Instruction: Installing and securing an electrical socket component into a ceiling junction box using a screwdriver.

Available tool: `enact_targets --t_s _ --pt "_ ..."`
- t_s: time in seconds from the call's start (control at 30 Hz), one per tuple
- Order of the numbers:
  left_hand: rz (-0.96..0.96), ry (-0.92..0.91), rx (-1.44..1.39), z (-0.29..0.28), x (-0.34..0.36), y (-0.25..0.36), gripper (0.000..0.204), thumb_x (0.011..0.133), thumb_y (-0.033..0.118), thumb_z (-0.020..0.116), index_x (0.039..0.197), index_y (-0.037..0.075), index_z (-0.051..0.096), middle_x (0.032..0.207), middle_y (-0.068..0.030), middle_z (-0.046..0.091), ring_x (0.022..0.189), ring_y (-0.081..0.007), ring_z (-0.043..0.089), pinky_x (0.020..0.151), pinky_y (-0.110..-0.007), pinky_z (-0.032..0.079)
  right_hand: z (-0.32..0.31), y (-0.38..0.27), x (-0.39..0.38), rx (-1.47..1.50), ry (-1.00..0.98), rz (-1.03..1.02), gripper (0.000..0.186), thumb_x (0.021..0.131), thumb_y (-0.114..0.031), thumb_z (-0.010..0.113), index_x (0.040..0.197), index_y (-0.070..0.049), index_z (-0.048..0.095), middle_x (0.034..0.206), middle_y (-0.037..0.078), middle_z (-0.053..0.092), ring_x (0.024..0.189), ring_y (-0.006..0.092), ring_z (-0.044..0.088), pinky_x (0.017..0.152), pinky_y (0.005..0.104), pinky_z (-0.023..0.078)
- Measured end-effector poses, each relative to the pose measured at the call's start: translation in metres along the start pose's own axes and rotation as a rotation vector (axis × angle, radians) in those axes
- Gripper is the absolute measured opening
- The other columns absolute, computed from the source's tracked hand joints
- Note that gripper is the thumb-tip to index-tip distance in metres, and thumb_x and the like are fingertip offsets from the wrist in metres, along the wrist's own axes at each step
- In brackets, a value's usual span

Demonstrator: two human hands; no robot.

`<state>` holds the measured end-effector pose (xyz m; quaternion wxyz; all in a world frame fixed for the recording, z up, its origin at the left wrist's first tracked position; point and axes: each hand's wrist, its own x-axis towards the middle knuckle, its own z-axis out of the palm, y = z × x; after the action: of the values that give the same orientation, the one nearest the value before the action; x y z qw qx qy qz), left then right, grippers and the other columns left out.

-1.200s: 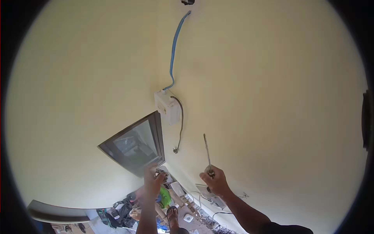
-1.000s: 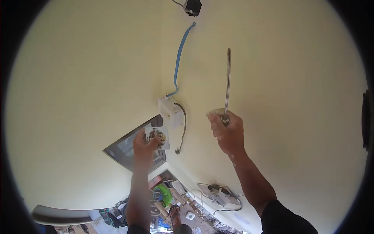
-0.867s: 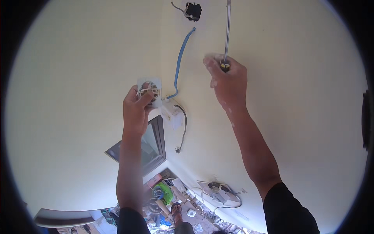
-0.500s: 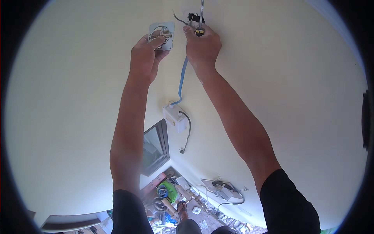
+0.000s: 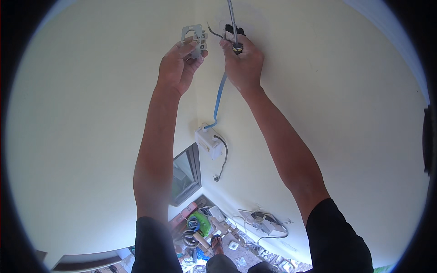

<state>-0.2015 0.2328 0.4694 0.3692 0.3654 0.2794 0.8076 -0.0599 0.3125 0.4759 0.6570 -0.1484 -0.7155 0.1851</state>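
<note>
At the near left, the left hand (image 5: 175,68) grips a pale frame (image 5: 199,34) between thumb and fingers, while to the right the right hand (image 5: 246,64) is wrapped round a screwdriver (image 5: 232,22) (shaft pointing up), partly hiding a black wall opening (image 5: 229,29). Farther off, a blue tube (image 5: 220,98) runs to a white box (image 5: 208,142) near the window (image 5: 185,173).

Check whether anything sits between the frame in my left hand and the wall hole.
Yes: in this view, a dark wire pokes out between the frame and the hole, and your right hand, holding a screwdriver, partly covers the hole.
</note>
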Motion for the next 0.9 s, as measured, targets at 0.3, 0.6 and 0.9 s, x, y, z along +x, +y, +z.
enact_targets --t_s 0.3,0.6,0.9 --pt "-0.1 -0.031 -0.18 0.005 0.011 0.003 0.027 0.103 0.009 0.054 0.124 -0.007 0.054 0.111 -0.0174 0.066 0.099 -0.0252 0.069 0.078 -0.028 0.06 -0.008 0.009 0.008 -0.122 -0.142 -0.226 0.018 0.087 -0.008 0.075 0.101 0.0 0.07 0.089 0.014 0.074 0.077 0.0208 0.071 0.069 0.0334 0.056" --pt "0.133 -0.008 0.115 0.006 0.028 0.015 0.024 0.091 0.005 0.072 0.112 -0.003 0.063 0.103 -0.0109 0.069 0.097 -0.0218 0.066 0.089 -0.038 0.052 -0.007 0.009 0.01 -0.113 -0.171 -0.278 0.018 0.086 -0.007 0.074 0.102 0.0 0.069 0.086 0.013 0.073 0.073 0.0214 0.07 0.067 0.0335 0.056" --pt "0.06 -0.072 0.04 0.0 0.031 0.026 0.028 0.093 0.004 0.068 0.119 -0.005 0.061 0.116 -0.0138 0.063 0.105 -0.0224 0.06 0.09 -0.036 0.05 -0.004 0.012 0.01 -0.039 -0.149 -0.224 0.02 0.081 -0.008 0.072 0.099 0.001 0.072 0.093 0.016 0.07 0.077 0.0348 0.069 0.07 0.042 0.056"
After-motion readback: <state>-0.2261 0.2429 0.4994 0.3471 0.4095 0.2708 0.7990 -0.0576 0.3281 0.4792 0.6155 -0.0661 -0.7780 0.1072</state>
